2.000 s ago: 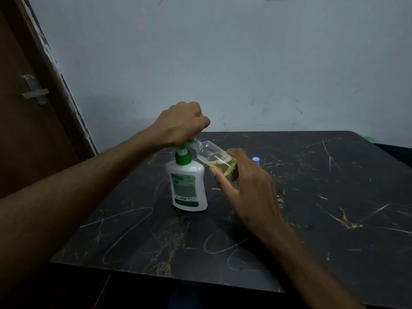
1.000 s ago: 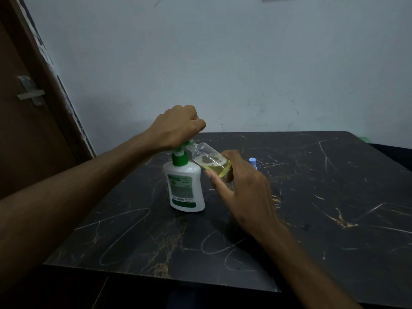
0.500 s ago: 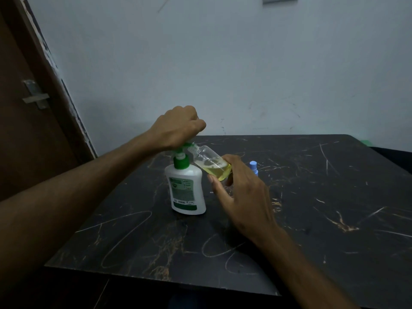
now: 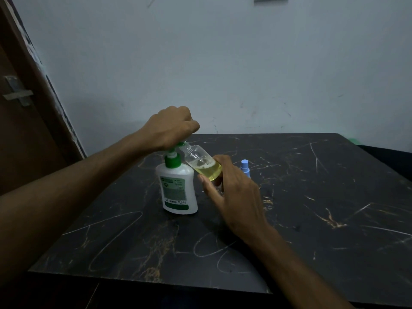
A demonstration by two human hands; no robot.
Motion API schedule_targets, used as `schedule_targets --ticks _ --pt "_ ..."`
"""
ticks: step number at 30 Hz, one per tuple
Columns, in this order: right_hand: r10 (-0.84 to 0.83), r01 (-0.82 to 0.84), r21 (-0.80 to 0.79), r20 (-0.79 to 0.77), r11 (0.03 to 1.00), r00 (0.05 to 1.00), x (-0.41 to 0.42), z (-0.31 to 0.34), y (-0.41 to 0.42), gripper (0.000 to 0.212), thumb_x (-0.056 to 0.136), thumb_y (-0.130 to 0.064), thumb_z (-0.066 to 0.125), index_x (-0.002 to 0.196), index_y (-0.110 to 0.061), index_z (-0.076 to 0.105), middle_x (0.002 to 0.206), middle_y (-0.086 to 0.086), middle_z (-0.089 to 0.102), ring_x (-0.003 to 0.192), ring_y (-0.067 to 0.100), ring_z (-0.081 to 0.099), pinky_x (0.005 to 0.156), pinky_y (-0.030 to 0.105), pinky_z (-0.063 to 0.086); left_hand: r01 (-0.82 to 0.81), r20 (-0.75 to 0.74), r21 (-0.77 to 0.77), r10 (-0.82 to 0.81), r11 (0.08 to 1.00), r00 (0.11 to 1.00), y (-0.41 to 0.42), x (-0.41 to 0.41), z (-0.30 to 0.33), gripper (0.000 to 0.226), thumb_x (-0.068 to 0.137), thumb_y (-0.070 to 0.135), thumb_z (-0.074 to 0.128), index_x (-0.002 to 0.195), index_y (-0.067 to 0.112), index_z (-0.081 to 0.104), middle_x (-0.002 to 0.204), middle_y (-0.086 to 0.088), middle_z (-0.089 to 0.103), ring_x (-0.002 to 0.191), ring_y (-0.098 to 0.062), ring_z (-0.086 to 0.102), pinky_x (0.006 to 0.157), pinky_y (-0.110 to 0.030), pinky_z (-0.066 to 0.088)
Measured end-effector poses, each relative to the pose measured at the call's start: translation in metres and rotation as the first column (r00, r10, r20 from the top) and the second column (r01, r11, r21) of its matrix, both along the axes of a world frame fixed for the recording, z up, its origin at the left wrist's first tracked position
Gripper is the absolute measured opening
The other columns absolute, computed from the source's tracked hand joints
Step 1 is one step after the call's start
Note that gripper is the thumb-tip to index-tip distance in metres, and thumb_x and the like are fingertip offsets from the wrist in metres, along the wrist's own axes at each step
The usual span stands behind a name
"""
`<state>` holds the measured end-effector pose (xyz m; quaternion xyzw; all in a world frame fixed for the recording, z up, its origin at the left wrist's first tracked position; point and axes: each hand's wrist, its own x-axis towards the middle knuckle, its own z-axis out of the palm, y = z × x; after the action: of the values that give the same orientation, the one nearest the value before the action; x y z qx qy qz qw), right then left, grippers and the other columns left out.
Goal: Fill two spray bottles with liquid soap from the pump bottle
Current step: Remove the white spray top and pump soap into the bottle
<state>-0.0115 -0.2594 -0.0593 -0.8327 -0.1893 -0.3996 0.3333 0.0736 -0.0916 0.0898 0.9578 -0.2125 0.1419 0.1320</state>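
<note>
Surface: dark scratched table set against a pale wall; a brown door is seen at the left.
Right hand: the base of a small clear spray bottle is gripped and held tilted, neck up-left at the pump spout.
Fill level: yellowish soap is pooled in the lower part; the upper part looks unfilled.
Pump bottle: stood upright on the table, just left of the right hand.
Left hand: clenched over the green pump head, apparently pressed down.
Far item: a blue spray cap is partly hidden behind the right hand; what it sits on cannot be told.
Risk: soap may be spilled if the neck is slipped off the spout; the pump bottle may be tipped by off-centre pressing.
</note>
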Motion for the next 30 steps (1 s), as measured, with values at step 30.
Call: schedule_targets --ticks 30 --pt "0.001 -0.002 -0.009 -0.028 1.000 1.000 -0.0029 0.0035 -0.0022 0.031 0.101 -0.046 0.059 0.123 -0.024 0.055 0.093 -0.013 0.063 0.075 0.003 0.055 0.062 0.019 0.049 -0.030 0.025 -0.028 0.031 0.999 0.999 0.0003 -0.0026 0.0020 0.030 0.078 0.039 0.042 0.061 0.020 0.026 0.062 0.001 0.033 0.061 -0.020 0.028 0.058 -0.037 0.022"
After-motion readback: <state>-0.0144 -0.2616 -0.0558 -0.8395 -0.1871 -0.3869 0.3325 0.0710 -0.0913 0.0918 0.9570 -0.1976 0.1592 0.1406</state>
